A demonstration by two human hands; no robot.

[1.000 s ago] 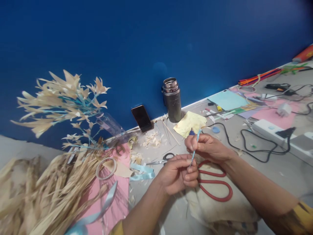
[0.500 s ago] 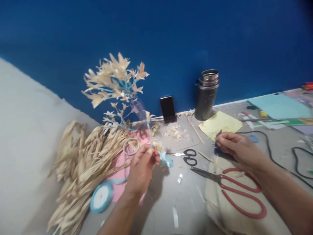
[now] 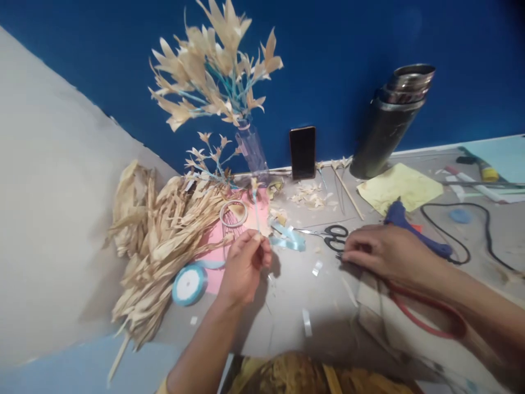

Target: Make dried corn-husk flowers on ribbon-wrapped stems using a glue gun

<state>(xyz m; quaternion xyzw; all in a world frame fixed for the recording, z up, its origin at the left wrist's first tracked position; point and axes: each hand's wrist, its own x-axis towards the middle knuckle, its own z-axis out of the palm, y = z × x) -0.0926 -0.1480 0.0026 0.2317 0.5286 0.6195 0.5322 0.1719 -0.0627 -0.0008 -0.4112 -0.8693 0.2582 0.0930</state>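
My left hand (image 3: 248, 262) pinches the thin light-blue stem of a small dried-husk flower (image 3: 255, 189), held upright. My right hand (image 3: 373, 249) is low over the table with its fingers curled, covering the blades of large red-handled scissors (image 3: 430, 317); whether it grips them is hidden. Just beyond its fingertips lie small black-handled scissors (image 3: 336, 236). A blue glue gun (image 3: 416, 230) rests behind the right wrist. Light-blue ribbon (image 3: 289, 238) lies right of the left hand, and a ribbon roll (image 3: 189, 284) to its left.
Dried corn husks (image 3: 172, 230) are heaped at left, beside pink paper (image 3: 211, 279) and a tape ring (image 3: 233, 213). A vase (image 3: 252, 145) of husk flowers, a phone (image 3: 302, 153) and a steel flask (image 3: 389, 126) stand along the wall. Yellow paper (image 3: 400, 186) and a black cord (image 3: 463, 210) lie at right.
My right hand has let go of the glue gun and moved down and left over the red-handled scissors. My left hand still holds the flower stem. The view has tilted down.
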